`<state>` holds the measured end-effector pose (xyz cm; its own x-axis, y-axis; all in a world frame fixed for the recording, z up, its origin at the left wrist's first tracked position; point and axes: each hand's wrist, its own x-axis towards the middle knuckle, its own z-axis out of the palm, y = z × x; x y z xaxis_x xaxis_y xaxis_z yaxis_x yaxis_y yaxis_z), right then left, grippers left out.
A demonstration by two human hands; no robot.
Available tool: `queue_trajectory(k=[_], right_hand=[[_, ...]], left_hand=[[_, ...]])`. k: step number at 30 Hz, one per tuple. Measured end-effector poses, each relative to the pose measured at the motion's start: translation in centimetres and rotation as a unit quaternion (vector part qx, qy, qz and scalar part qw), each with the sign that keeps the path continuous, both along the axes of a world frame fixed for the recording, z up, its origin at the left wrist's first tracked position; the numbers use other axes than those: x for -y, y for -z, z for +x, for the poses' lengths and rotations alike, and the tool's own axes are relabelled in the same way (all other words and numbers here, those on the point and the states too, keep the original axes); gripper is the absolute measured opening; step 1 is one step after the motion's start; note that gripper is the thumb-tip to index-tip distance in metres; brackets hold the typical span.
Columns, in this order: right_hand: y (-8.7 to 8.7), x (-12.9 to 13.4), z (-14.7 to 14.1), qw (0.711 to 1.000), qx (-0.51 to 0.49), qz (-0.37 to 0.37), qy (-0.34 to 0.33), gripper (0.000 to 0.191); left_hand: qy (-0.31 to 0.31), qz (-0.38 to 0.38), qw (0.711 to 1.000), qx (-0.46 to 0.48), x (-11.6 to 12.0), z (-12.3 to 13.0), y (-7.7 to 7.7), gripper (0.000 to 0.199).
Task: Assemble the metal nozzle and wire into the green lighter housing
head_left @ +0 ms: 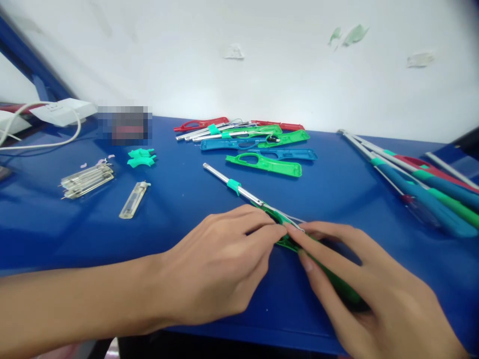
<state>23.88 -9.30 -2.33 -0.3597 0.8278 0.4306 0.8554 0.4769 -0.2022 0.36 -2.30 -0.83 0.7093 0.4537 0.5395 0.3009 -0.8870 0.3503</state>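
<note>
I'm pinching the handle [331,276] with the left hand [224,259] and gripping it with the right hand [374,284]. If either grip is slipping, the loose wire [295,224] could be springing out.

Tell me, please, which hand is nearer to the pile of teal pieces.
Left: the left hand is below and right of the teal pile; the right hand is farther right.

Held casing [333,275]: showing green
Rod [247,195]: gleaming silver, wearing a turquoise clip [234,186]
Loose casing halves [280,167]: showing red, blue and bright green
Tabletop [179,209]: spreading plain blue
Wall [187,65]: showing white, bearing pale-green patches [355,35]
Small pieces [141,158]: showing turquoise
</note>
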Motion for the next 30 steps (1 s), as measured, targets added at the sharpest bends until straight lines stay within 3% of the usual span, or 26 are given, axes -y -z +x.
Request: queue_trajectory(k=[13, 26, 30], right_hand=[[0.17, -0.04, -0.05, 1.000, 0.016, 0.004, 0.003, 0.039], [0.44, 0.04, 0.29, 0.999, 0.025, -0.022, 0.009, 0.046], [0.45, -0.18, 0.13, 0.999, 0.033, -0.022, 0.006, 0.049]], left_hand=[[0.004, 0.055, 0.998, -0.004, -0.31, 0.00, 0.32, 0.019], [-0.008, -0.004, 1.000, 0.008, -0.29, -0.10, 0.35, 0.026], [-0.027, 0.020, 0.999, -0.015, -0.27, -0.27, 0.54, 0.023]])
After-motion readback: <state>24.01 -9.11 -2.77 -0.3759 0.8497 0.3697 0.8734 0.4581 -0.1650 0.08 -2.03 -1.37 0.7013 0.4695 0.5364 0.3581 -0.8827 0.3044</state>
